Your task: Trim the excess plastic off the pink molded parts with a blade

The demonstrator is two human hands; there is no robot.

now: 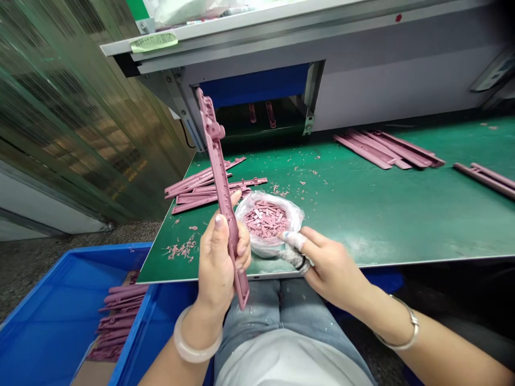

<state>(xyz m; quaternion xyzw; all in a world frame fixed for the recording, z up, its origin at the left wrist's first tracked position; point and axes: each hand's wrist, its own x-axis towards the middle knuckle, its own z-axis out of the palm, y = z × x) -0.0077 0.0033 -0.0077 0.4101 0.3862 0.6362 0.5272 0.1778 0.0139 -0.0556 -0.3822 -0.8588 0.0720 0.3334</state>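
Observation:
My left hand (219,262) grips a long mauve-pink moulded plastic bar (220,182), which stands nearly upright and reaches up past the table's far side. Its lower end sticks out below my palm. My right hand (325,262) has its fingers wrapped in white tape and rests at the edge of a clear plastic bag (267,222). The bag is full of small pink plastic pieces (265,220), and my right hand holds nothing visible. Next to my left hand's thumb lies a heap of similar pink moulded bars (205,190).
A green work mat (362,214) covers the table, strewn with pink scraps. More bars lie at the right (386,150) and far right (485,179). A blue crate (72,305) holding pink bars (116,321) stands at lower left. A grey machine (402,80) with a blue-lined opening overhangs the table's far edge.

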